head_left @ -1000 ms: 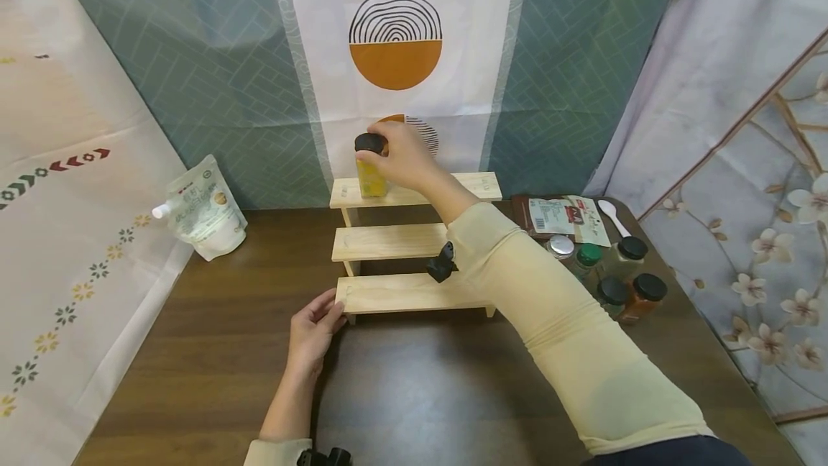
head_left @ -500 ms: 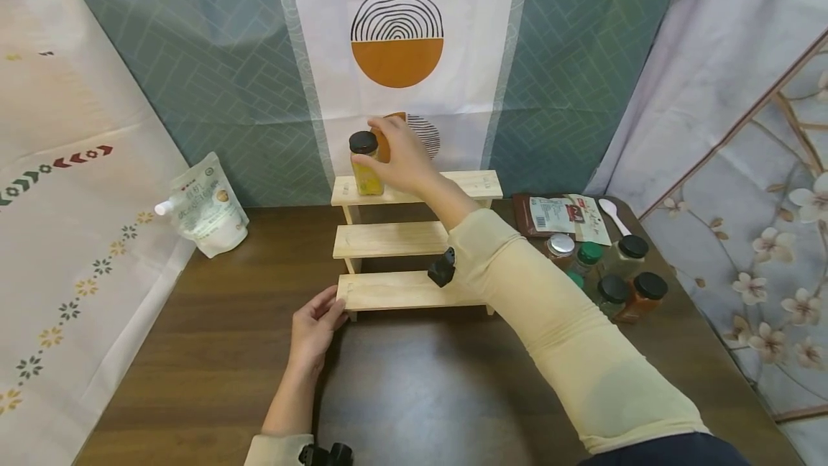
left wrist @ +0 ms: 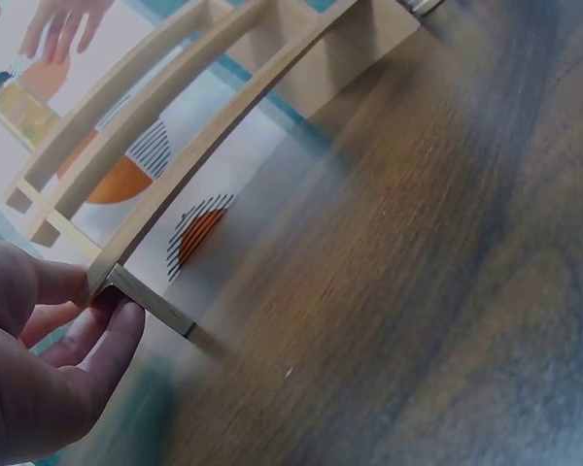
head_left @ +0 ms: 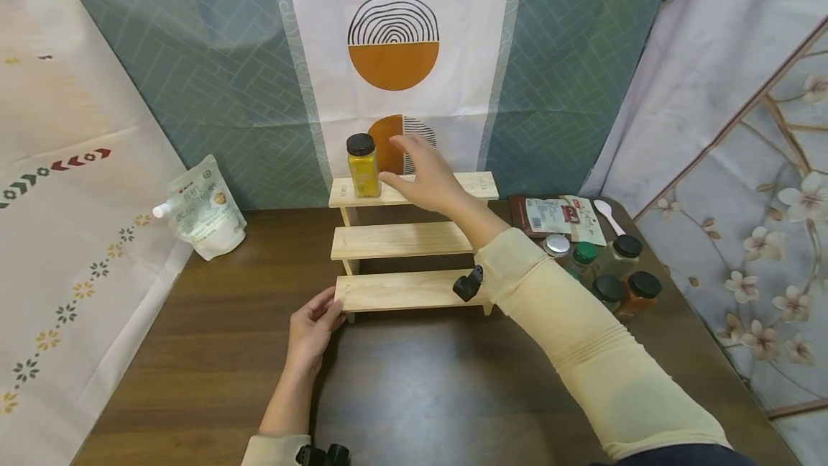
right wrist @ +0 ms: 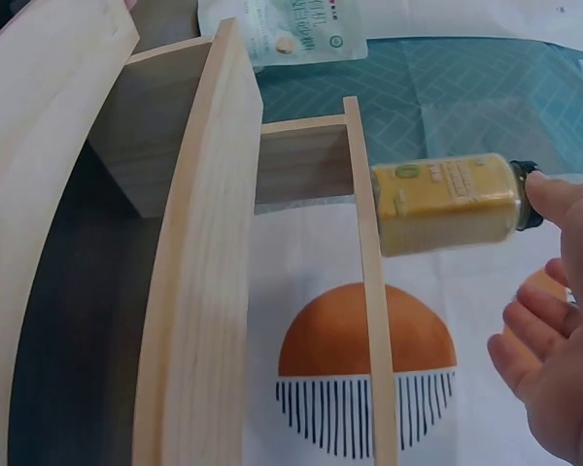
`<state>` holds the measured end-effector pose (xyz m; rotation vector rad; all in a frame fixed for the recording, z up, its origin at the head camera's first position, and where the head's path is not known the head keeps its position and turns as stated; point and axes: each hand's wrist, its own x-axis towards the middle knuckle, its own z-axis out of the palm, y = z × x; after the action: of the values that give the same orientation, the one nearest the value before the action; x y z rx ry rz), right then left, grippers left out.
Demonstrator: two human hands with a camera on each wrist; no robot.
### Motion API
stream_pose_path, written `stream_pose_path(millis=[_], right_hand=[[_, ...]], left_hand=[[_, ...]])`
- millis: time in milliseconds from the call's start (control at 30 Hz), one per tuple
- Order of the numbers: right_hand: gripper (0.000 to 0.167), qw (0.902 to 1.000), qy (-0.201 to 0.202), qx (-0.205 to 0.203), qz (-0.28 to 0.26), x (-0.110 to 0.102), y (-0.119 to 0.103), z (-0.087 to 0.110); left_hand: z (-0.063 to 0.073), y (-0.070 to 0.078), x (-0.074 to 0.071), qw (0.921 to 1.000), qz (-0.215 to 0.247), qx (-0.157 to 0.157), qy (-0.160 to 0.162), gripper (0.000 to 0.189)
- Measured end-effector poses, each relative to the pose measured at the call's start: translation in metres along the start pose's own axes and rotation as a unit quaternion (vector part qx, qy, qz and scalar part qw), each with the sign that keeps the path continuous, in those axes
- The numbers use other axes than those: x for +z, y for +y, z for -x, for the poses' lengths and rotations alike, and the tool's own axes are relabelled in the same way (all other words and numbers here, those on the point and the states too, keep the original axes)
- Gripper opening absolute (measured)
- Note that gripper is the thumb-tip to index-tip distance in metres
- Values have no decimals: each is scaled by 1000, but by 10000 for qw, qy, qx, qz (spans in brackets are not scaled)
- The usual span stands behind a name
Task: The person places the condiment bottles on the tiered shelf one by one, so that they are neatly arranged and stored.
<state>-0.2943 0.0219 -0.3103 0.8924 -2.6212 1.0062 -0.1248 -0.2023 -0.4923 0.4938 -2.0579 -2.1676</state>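
A spice jar point(head_left: 364, 172) with yellow contents and a black lid stands upright on the left end of the top tier of a three-step wooden rack point(head_left: 401, 292). Just right of it, my right hand point(head_left: 430, 172) has its fingers spread, holding nothing. The right wrist view shows the jar point(right wrist: 447, 202) against the top board, the thumb overlapping its lid. At the rack's front left corner, my left hand point(head_left: 313, 326) pinches the end of the lowest board between thumb and fingers, as the left wrist view of the hand point(left wrist: 63, 354) also shows.
On the right of the table point(head_left: 213, 351) stand several jars, among them a silver-lidded jar point(head_left: 556, 245), a green-lidded jar point(head_left: 585, 254) and an orange spice jar point(head_left: 640, 296). Behind them lie a brown and white packet point(head_left: 563, 218) and a white spoon point(head_left: 611, 217). A spouted pouch point(head_left: 208, 211) stands back left.
My right hand has let go of the yellow spice jar and drawn back to the right, fingers opening. The jar stays on the top tier. My left hand keeps its place on the rack.
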Motion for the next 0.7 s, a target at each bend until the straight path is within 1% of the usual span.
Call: stream_pose_path(millis=[167, 300, 433, 533, 600, 700], right_hand=[[67, 9997, 26, 50, -230, -8, 8, 20], [63, 9991, 168, 109, -369, -13, 16, 35], [58, 9987, 397, -2, -331, -17, 27, 51], [57, 9982, 539, -130, -246, -20, 34, 63], [56, 9979, 597, -181, -184, -23, 38, 71], [55, 9978, 626, -154, -140, -25, 43, 81]], left_hand=[[-1, 0, 1, 10000, 1, 7, -26, 37], [-1, 0, 1, 10000, 25, 44, -17, 37], [0, -1, 1, 10000, 41, 79, -2, 38], [0, -1, 1, 10000, 10, 44, -25, 38], [0, 0, 1, 10000, -7, 13, -48, 38], [0, 0, 1, 10000, 6, -13, -45, 38]])
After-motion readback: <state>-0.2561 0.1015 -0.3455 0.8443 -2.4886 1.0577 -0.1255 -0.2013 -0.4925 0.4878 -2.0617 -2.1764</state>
